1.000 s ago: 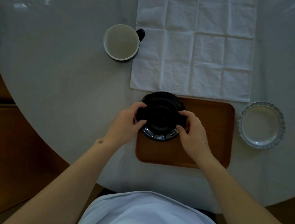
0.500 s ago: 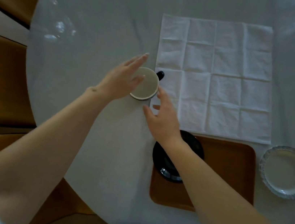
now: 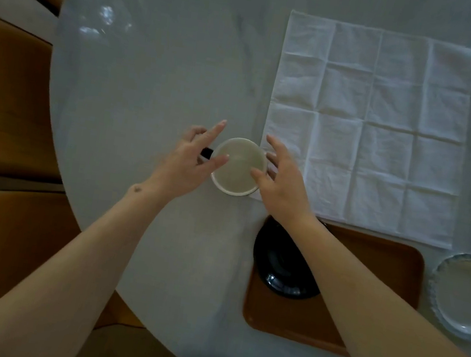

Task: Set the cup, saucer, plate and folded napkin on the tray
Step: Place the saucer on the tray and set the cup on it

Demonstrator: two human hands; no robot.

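We note the cup (image 3: 237,166) standing upright on the round table (image 3: 158,70), just beside the near-left corner of the unfolded white napkin (image 3: 368,127) and well clear of the tray (image 3: 363,290). Its dark handle points left. The left hand (image 3: 188,159) is at the handle side with fingers spread, thumb over the rim; the right hand (image 3: 282,182) flanks the opposite side, fingers apart, thumb at the rim. We cannot tell whether either hand has a firm grip. The black saucer (image 3: 282,269) sits on the tray's left end, partly behind the right forearm. The scalloped plate (image 3: 465,298) rests on the table just right of the tray.
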